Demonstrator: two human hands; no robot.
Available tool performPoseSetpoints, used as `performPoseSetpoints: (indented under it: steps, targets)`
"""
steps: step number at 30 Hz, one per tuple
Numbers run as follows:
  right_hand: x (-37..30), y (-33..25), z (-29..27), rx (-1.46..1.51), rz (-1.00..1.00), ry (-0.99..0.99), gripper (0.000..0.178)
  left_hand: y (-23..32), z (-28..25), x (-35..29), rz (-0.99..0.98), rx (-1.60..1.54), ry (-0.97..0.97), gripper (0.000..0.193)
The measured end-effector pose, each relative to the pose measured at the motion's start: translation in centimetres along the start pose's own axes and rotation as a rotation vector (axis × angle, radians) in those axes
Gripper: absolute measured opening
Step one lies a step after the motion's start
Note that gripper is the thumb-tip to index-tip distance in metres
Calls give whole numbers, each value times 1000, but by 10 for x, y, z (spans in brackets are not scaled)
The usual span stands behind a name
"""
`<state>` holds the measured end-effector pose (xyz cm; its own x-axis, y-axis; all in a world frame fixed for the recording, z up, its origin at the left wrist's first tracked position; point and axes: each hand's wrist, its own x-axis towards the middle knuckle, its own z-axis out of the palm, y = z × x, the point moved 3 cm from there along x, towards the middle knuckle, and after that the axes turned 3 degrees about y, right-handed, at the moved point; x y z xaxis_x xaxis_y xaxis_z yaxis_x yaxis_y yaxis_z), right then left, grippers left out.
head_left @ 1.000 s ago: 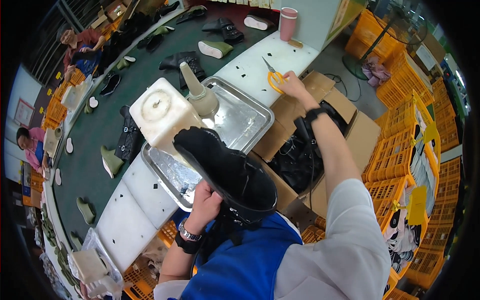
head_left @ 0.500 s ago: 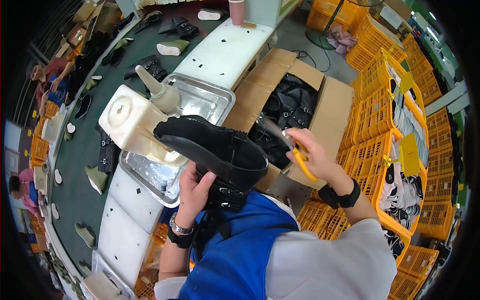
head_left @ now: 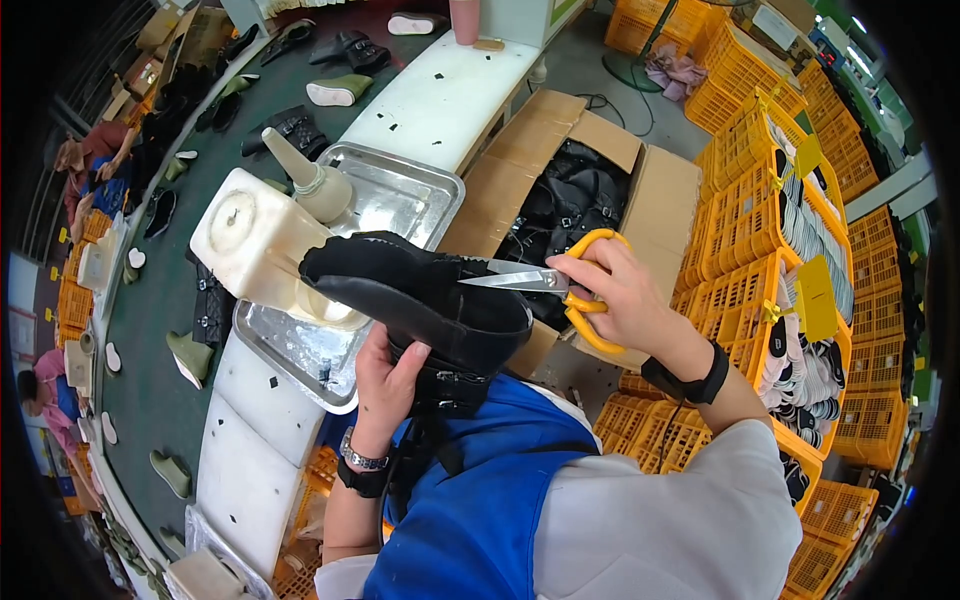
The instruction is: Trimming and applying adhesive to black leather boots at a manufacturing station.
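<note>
Two hands are at work: the left hand (head_left: 388, 385) grips a black buckled boot (head_left: 395, 300), raised before the near edge of a metal tray (head_left: 412, 195) on the white table (head_left: 250, 435). The right hand (head_left: 630, 300) is closed round yellow-handled scissors (head_left: 535, 281), blades parted over the boot; contact is unclear. A spouted beige bottle (head_left: 322, 192) stands near the tray's far edge.

Left hand (head_left: 388, 388) clasped, thumb (head_left: 411, 362) extended — right hand (head_left: 622, 302) curled, forearm (head_left: 738, 402) angled inward
</note>
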<state>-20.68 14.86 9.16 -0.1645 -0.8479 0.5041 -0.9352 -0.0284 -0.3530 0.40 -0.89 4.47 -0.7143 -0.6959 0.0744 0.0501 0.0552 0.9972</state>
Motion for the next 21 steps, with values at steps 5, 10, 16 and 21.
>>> performPoseSetpoints:
  steps: [5, 10, 16, 21]
  targets:
    - [2, 1, 0, -96, -37, 25, 40, 2, 3, 0, 6, 8, 9, 20]
    - [0, 0, 6, -79, 25, 50, 39, 6, 4, 0, 33, 45, 22, 22]
    - [-8, 0, 17, -81, 48, 92, 35, 5, 3, 0, 53, 79, 10, 21]
    - [-14, 2, 27, -67, 65, 127, 37, 1, 3, 1, 48, 61, 4, 19]
